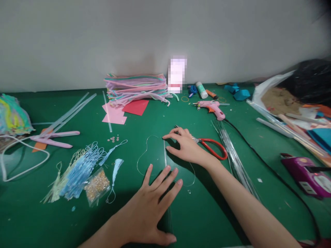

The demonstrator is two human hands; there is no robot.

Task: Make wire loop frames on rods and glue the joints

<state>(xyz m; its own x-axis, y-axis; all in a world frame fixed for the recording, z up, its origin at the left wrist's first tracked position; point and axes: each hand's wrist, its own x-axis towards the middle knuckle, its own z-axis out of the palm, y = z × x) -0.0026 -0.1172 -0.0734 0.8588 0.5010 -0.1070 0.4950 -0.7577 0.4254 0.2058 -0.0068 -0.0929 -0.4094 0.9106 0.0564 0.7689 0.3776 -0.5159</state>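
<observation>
My left hand (155, 203) lies flat with fingers spread over several thin straight wires (169, 217) that run front to back on the green table. Farther forward, my right hand (187, 148) reaches to the far end of those wires, thumb and forefinger apart. A curved thin clear strand (138, 160) loops out to both sides of the wires, partly hidden by my hands. Red-handled pliers or scissors (216, 148) lie partly beneath my right hand, their jaws mostly covered. A small ring (189, 192) rests right of my left fingers.
Left are blue tassels (80, 175), a bag of gold bits (97, 186) and pink pliers-like handles (57, 136). Fuzzy pastel stems (137, 86) lie at the wall. On the right are a pink glue gun (210, 107) with black cord, a silver wire bundle (235, 162) and a purple box (306, 175).
</observation>
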